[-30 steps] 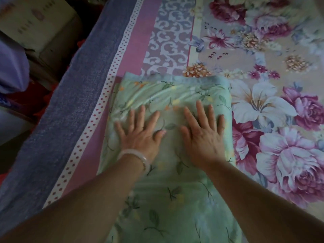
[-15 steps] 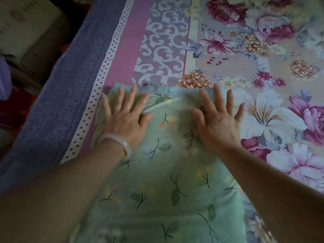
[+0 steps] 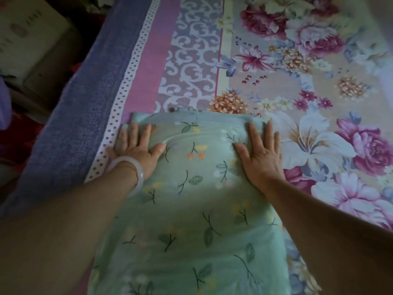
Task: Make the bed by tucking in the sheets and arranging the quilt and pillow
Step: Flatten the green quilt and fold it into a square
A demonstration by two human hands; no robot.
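A folded pale green quilt (image 3: pixel 191 209) with a leaf and berry print lies lengthwise on the bed, its far end toward the top of the view. My left hand (image 3: pixel 136 149), with a white bangle at the wrist, presses flat on the quilt's far left corner, fingers straight. My right hand (image 3: pixel 260 155) presses flat near the far right corner, fingers straight too. Under the quilt spreads the floral bed sheet (image 3: pixel 308 86), with large pink and white flowers, a purple scroll band and a pink stripe. No pillow is in sight.
A purple-blue border (image 3: pixel 85 99) with a dotted white strip runs along the bed's left edge. Beyond that edge, at the upper left, stands a pale box or cabinet (image 3: pixel 32 39) in dark surroundings. The flowered sheet stretches away to the right.
Both hands have slid apart and forward over the quilt, from its middle out to the far corners. The quilt's far end lies flatter and wider.
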